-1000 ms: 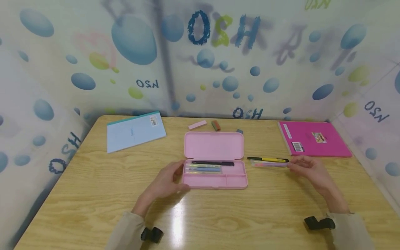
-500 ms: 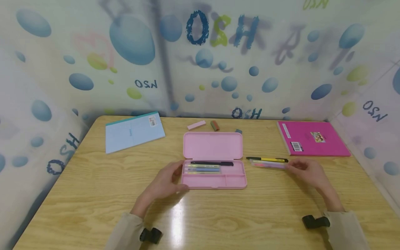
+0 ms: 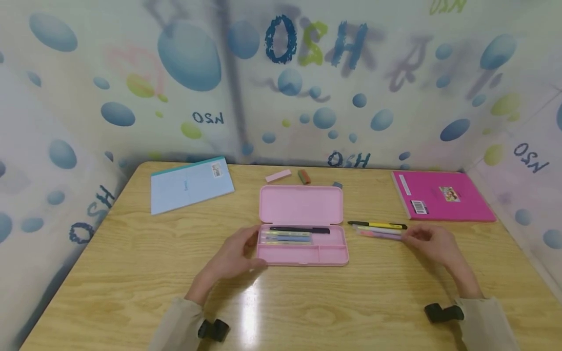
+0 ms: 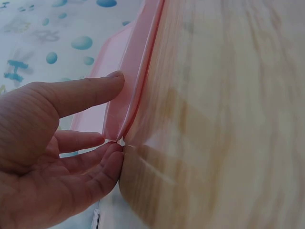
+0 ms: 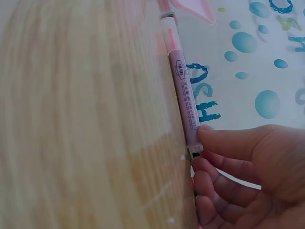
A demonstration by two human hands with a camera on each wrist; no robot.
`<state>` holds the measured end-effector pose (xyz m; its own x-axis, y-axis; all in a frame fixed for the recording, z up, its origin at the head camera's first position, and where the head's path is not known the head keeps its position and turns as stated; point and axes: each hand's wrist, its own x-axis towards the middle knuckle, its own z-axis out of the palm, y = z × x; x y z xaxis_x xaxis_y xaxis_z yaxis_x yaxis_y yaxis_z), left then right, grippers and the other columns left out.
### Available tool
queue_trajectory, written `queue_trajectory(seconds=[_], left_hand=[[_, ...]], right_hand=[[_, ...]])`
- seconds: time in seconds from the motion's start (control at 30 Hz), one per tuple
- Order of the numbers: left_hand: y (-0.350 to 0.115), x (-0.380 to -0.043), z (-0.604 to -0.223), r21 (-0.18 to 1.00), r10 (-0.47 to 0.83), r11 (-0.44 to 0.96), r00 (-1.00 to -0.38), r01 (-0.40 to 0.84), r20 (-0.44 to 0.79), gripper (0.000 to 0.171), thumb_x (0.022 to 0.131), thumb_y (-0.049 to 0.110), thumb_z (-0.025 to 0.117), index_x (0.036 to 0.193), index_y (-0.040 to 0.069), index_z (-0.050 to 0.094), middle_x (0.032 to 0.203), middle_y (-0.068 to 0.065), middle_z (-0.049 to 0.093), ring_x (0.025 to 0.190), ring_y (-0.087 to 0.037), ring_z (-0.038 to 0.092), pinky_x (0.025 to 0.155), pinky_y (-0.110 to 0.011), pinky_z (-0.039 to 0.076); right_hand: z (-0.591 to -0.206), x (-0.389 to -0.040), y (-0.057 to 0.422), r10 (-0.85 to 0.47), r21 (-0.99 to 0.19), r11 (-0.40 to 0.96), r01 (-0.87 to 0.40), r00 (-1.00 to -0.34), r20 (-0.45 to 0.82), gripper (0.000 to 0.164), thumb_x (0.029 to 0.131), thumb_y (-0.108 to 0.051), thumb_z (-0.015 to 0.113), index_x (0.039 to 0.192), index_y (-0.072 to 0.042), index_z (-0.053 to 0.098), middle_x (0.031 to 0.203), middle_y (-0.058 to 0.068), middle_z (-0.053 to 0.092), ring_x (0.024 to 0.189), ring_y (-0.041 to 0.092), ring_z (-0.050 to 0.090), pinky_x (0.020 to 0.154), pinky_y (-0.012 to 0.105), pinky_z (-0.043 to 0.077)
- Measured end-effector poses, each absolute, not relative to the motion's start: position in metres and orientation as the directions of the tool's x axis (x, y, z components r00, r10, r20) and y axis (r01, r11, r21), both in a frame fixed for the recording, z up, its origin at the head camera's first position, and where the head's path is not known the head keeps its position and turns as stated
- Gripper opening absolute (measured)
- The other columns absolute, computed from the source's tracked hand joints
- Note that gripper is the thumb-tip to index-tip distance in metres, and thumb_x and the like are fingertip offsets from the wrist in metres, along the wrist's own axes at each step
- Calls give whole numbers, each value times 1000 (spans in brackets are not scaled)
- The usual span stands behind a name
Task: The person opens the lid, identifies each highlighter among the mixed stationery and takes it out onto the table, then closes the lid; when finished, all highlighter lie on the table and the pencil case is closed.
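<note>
An open pink pencil case (image 3: 287, 254) lies mid-table, its lid folded back. In its long compartment are a black pen (image 3: 300, 229) and several pale highlighters (image 3: 287, 238). My left hand (image 3: 231, 253) holds the case at its left end, the thumb on the front wall and curled fingers at the corner in the left wrist view. To the right of the case, my right hand (image 3: 432, 242) pinches the near end of a purple highlighter (image 5: 186, 93) with a pink tip. Beside that highlighter lie a yellow-and-black pen (image 3: 382, 225) and another pale highlighter (image 3: 373, 229).
A light blue notebook (image 3: 189, 185) lies back left, and a magenta notebook (image 3: 432, 195) back right. Behind the lid are a pink stick-shaped block (image 3: 278, 176), a green-and-orange eraser (image 3: 304, 177) and a small blue-grey block (image 3: 337, 185). A patterned wall stands behind the table.
My right hand has drawn slightly toward me, and the purple highlighter's near side has come apart a little from the pale one beside it. The left hand stays on the case.
</note>
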<state>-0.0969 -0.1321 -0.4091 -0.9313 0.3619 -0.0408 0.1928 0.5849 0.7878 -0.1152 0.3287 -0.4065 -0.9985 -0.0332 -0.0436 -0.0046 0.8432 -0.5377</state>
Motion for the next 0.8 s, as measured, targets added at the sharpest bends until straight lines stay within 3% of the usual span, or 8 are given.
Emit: queue_trajectory(seconds=[0.57,0.7,0.8], left_hand=[[-130,-96,-407,771,343,610,-938,184,-48,79,73,12,83,141,4,44,127,-12,56,108,-25,55,92,-42,48],[-131,-95,-408,770,341,611,-939,186,-43,79,74,14,83,141,4,44,127,-12,55,108,-25,55,91,-42,48],[-131,-96,-409,770,341,611,-939,184,-46,79,74,15,83,142,5,44,129,-11,55,109,-25,55,92,-42,48]], right_hand=[[-404,-115,329,-41,-582,813,-11,-998,-39,35,90,-31,67,102,2,66,93,14,67,84,25,59,66,31,46],[-391,-121,326,-78,-634,768,-86,-996,40,30,92,-24,65,103,4,65,93,16,68,79,22,62,61,28,50],[-376,-127,317,-96,-669,730,-137,-991,99,28,93,-24,64,104,2,65,94,16,68,77,12,63,60,25,51]])
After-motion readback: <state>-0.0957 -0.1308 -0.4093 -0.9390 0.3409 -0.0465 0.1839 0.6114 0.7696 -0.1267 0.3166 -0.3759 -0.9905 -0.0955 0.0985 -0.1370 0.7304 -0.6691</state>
